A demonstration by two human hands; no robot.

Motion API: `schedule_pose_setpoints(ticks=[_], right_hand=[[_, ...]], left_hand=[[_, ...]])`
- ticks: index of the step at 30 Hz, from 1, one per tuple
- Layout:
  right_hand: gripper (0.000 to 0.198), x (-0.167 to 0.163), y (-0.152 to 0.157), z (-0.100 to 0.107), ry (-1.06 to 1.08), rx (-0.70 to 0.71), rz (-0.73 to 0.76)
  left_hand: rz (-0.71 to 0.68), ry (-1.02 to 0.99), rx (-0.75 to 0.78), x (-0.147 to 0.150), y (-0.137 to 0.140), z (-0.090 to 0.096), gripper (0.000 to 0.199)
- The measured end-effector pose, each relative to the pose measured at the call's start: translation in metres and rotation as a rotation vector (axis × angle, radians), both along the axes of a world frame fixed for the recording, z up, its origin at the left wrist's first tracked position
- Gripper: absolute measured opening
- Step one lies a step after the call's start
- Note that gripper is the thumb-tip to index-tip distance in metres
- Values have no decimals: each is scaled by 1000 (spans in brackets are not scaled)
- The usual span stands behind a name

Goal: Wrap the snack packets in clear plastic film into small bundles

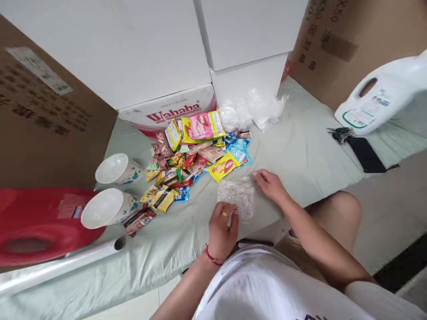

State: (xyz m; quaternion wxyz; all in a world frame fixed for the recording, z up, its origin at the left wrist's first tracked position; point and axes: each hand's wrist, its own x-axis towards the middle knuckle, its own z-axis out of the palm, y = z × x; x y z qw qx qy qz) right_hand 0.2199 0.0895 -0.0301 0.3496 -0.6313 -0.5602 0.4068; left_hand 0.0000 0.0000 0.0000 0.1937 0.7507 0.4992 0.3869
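Observation:
A crinkled piece of clear plastic film (238, 195) lies flat on the pale green cloth in front of me. My left hand (223, 226), with a ring and a red wrist cord, is closed at its near left edge, thumb and fingers pinching the film. At the far right corner my right hand (271, 186) is also closed, its fingertips on the film's edge. Just beyond the film lies a yellow nabati wafer packet (224, 167). It borders a heap of mixed small snack packets (187, 164), with a pink and yellow pack (202, 126) on top at the back.
Two paper tubs (130, 172) (128, 208) lie on the left beside a red jug (43, 222) and a film roll (83, 252). Crumpled clear plastic (250, 109) sits by the Wahaba box (173, 109). A white jug (376, 98), keys (339, 134) and a dark phone-like slab (366, 154) are right.

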Motion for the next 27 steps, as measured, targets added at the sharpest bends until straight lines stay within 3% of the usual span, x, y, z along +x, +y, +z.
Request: schedule_pose_setpoints(ticks=[1,5,6,8,9,13,16,21,24,27], right_hand=[[44,-5,4,1,27,-24,67],[41,-19,11,4,235,-141,149],[42,-20,10,6,312,-177,121],[46,-19,3,10,442,-226,35],[48,-16,-1,12,489,-237,-9],[51,0,-18,20,629,-248,-195],[51,11,-26,24,749,-247,-323],[48,23,-40,23,834,-126,-463],[45,30,-51,17,784,-95,-480],[41,40,-60,9,657,-87,-472]], left_hand=[[20,61,33,12,0,-2,10],[87,287,75,49,6,-12,48],[99,338,59,53,11,-15,45],[102,335,3,53,20,-19,22],[88,267,-25,50,25,-21,12],[91,-278,-218,31,34,-22,15],[256,-702,-425,20,38,-18,19],[470,-1324,-584,-5,55,-13,31],[527,-1484,-679,-26,66,-11,29],[496,-1494,-760,-35,70,-11,27]])
